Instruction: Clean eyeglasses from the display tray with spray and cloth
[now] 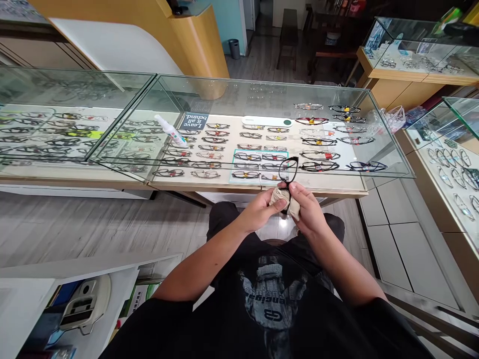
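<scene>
Black-framed glasses (288, 170) are held upright in front of my body, one lens rim showing above my fingers. A beige cloth (294, 207) is wrapped around their lower part. My left hand (263, 209) pinches the cloth from the left side. On the other side, my right hand (306, 205) grips the frame near its middle, with cloth under the fingers. The lower lens is mostly hidden by cloth and fingers. A white spray bottle (171, 131) lies on the glass top of the display case (224, 86), beyond my hands to the left.
Rows of glasses (320, 142) sit inside the glass case. Its front edge is just beyond my hands. More display cases stand at the right (464, 164) and left. An open white cabinet (123, 294) is at the lower left.
</scene>
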`<move>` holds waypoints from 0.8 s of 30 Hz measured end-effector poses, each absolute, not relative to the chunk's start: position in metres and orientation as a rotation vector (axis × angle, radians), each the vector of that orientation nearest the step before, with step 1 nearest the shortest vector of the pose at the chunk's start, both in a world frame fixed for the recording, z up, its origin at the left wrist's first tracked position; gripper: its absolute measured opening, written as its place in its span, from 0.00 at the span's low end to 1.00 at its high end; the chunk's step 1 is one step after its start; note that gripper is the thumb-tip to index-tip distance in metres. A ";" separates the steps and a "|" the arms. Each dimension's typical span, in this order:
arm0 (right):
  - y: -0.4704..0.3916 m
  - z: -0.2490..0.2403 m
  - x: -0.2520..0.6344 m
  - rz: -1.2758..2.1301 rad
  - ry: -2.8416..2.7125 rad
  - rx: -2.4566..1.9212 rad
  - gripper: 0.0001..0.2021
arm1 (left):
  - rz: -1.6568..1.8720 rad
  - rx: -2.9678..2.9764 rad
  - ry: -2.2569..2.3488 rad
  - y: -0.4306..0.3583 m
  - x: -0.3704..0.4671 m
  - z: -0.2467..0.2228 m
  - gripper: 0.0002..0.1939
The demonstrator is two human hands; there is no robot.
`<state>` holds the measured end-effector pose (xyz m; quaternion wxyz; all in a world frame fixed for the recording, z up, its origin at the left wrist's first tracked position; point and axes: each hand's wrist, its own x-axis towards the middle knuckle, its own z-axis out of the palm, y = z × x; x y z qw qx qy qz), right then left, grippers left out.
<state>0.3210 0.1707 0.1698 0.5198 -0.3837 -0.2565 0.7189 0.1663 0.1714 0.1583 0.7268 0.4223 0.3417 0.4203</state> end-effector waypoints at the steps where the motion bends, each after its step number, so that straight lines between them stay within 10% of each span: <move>1: 0.170 0.170 0.320 1.705 -0.616 -0.915 0.17 | 0.943 0.948 0.787 0.171 0.168 0.160 0.26; 24: 0.174 0.178 0.315 1.557 -0.579 -0.896 0.13 | 1.079 0.761 0.776 0.171 0.185 0.164 0.29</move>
